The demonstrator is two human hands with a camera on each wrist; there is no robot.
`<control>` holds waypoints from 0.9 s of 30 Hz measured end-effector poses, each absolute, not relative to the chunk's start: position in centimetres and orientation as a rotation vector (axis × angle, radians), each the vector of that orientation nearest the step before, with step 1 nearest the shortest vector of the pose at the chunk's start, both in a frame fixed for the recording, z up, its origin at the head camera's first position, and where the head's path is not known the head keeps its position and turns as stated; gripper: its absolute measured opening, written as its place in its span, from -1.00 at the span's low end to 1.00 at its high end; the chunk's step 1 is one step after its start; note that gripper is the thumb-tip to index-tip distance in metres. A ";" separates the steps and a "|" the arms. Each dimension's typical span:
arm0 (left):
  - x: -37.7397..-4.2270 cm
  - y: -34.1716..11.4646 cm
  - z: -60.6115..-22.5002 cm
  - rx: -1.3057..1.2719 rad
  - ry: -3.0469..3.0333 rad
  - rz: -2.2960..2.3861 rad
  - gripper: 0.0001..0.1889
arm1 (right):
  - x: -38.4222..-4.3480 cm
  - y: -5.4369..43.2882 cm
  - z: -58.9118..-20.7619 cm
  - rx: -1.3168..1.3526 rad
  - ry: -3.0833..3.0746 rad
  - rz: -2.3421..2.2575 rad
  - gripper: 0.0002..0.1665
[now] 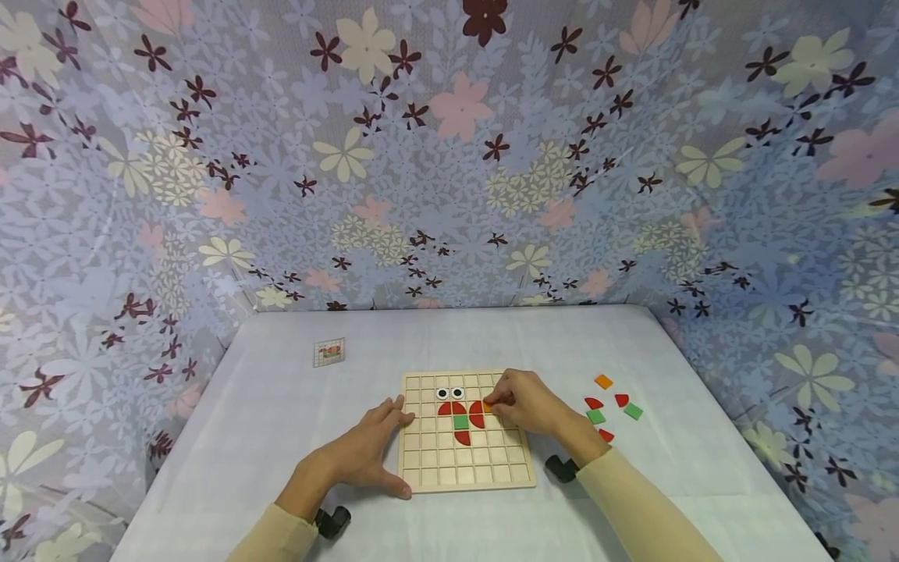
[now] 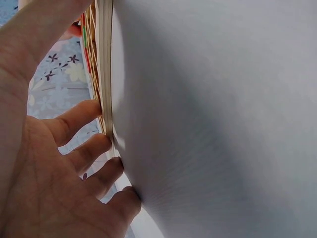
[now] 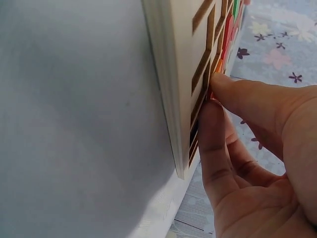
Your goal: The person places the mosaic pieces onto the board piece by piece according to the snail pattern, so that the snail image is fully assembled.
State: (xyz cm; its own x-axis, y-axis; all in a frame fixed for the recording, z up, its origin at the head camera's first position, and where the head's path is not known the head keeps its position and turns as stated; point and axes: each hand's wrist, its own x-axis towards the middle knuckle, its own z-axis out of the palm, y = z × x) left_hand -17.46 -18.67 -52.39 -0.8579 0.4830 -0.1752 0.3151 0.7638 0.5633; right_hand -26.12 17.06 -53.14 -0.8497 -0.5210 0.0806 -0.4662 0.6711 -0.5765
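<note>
A wooden grid board [image 1: 467,476] lies on the table. Two round eye pieces [image 1: 442,393], several red curved pieces [image 1: 477,415] and a green square [image 1: 460,422] sit in its cells. My right hand [image 1: 527,403] is over the upper right of the board, pinching an orange tile [image 1: 488,407] beside the rightmost red piece. Its thumb and forefinger hide most of that tile, with only a sliver of orange showing in the right wrist view. Along the board's left edge rests my left hand [image 2: 64,163], fingers spread and touching the side, thumb by the lower left corner.
Loose pieces lie right of the board: an orange square [image 1: 603,382], green squares [image 1: 633,411] and red curved ones [image 1: 594,403]. A small picture card [image 1: 328,352] is at the back left of the white-covered table [image 1: 232,421]. Flowered cloth [image 1: 449,195] hangs behind.
</note>
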 end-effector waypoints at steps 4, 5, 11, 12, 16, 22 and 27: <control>-17.5 -18.7 -52.3 0.607 2.650 0.765 0.29 | -26.1 17.0 -53.2 -0.825 2.794 -0.925 -0.80; -17.5 -18.6 -52.3 0.604 2.650 0.765 0.29 | -26.1 17.0 -53.2 -0.821 2.794 -0.928 -0.80; -17.5 -18.7 -52.4 0.610 2.644 0.766 0.28 | -26.2 17.1 -53.4 -0.807 2.791 -0.920 -0.80; -17.5 -18.7 -52.4 0.612 2.642 0.767 0.28 | -26.2 17.1 -53.4 -0.808 2.792 -0.919 -0.80; -17.5 -18.7 -52.5 0.614 2.642 0.765 0.28 | -26.2 17.1 -53.5 -0.806 2.793 -0.920 -0.79; -17.5 -18.9 -52.6 0.617 2.642 0.774 0.29 | -26.1 17.4 -53.3 -0.809 2.797 -0.931 -0.77; -17.5 -18.9 -52.7 0.610 2.644 0.775 0.29 | -26.0 18.2 -53.0 -0.790 2.826 -0.943 -0.75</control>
